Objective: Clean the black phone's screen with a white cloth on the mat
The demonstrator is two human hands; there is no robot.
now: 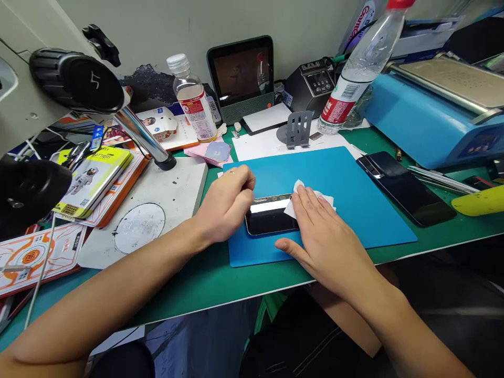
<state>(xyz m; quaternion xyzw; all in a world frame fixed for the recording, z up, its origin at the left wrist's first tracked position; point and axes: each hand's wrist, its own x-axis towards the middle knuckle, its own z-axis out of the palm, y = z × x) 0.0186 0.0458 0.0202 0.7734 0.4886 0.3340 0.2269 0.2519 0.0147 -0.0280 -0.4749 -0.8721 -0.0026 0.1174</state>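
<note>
A smartphone [271,222] with a dark, glossy face lies on a blue work mat [326,167]. My left hand [230,205] is closed in a fist at the phone's left end, resting against or just over it. Its curled fingers hide whatever may be inside. Over the phone's right end, my right hand [321,231] lies flat with the thumb spread away. Under its fingers is a crumpled white tissue [290,210], pressed on the phone, and the hand covers much of both.
A second dark phone [409,189] lies right of the mat, near tweezers and a yellow-handled tool [478,200]. Behind stand a grey phone stand [299,130], two bottles, a screen device [241,79] and a blue machine [425,118]. A metal-post stand [144,136] rises at left beside stacked boxes.
</note>
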